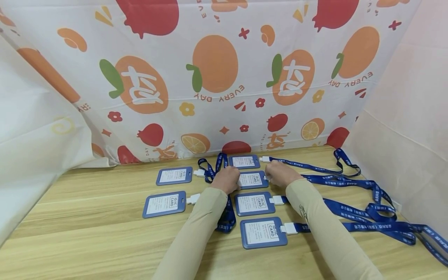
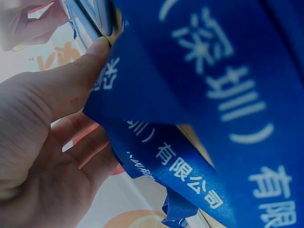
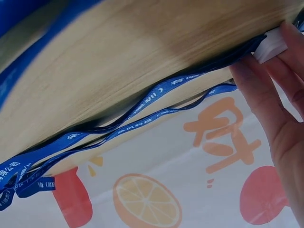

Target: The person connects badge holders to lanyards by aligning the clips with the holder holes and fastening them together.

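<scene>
In the head view my left hand [image 1: 225, 179] is at the left edge of a blue ID card holder [image 1: 251, 179], second from the back in the right column. The left wrist view shows the thumb on the holder's edge [image 2: 88, 21], with the index finger hidden; a blue lanyard [image 2: 166, 161] passes close beside the hand. At the holder's other end my right hand [image 1: 281, 174] pinches the white lanyard clip [image 3: 271, 46] between thumb and fingers. From that clip a blue printed lanyard [image 3: 152, 97] trails off to the right.
Nearer me lie two more holders, one [image 1: 255, 203] behind another [image 1: 264, 233]; a further holder [image 1: 244, 161] is at the back. Two holders, a rear one [image 1: 174, 175] and a front one [image 1: 164, 204], lie left. Lanyards [image 1: 381, 210] spread rightward. A fruit-print cloth [image 1: 217, 116] stands behind the wooden table [image 1: 87, 225].
</scene>
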Tool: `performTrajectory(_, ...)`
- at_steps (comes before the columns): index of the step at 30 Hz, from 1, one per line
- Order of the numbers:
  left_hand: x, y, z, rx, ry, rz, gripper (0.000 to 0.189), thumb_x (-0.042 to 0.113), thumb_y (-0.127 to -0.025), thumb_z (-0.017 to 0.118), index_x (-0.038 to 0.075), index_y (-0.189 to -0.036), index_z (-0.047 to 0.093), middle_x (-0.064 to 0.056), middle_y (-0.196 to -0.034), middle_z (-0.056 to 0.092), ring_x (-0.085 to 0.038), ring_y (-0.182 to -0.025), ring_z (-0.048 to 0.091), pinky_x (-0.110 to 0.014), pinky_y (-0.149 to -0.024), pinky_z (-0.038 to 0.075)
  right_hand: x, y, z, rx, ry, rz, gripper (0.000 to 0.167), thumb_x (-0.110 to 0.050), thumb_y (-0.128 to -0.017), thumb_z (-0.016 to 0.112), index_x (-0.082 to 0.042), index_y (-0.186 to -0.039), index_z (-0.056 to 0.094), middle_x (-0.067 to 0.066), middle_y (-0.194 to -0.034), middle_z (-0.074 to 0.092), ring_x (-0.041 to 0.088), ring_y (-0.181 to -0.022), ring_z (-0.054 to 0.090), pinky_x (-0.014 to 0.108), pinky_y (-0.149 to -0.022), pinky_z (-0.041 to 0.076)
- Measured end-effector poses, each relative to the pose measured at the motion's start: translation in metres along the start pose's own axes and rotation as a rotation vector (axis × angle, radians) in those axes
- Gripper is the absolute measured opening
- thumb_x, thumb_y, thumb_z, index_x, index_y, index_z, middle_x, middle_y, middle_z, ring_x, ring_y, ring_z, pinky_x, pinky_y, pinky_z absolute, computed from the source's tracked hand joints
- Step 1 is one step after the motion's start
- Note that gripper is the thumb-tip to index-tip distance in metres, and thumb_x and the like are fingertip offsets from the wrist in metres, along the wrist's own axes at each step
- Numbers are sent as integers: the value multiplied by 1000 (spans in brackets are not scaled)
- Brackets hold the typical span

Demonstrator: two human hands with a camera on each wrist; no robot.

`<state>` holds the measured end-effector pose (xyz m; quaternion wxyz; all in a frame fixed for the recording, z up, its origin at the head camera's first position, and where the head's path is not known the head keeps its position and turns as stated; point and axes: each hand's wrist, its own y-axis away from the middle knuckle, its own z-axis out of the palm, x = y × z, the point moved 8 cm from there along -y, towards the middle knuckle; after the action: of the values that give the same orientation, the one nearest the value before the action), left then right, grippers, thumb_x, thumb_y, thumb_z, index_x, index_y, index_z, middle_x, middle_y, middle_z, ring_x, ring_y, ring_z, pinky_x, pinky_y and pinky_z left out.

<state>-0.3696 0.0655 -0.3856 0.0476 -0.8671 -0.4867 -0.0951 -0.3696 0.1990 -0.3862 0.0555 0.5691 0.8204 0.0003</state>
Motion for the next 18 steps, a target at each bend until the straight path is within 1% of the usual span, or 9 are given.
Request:
performTrajectory(9,0,1,-2,1,5,-3,28,12,-85,84,0,-108,75,-12,-99,72,-20,-78,60,-34,-81,56,-2,-1,-2,0,-14,5,21,-2,-93,72,-2,-113,76,9,-104,74,20,-88,64,37,-89,56)
performTrajectory(18,0,2,-1,11,12,3,28,11,-85,84,-1,-109,75,-13,-103,72,-21,-79,61,-35,-81,56,1,-2,1,-29,-45,41,20,-2,-94,71,-2,-113,76,11,-107,74,22,-88,62,36,-87,55)
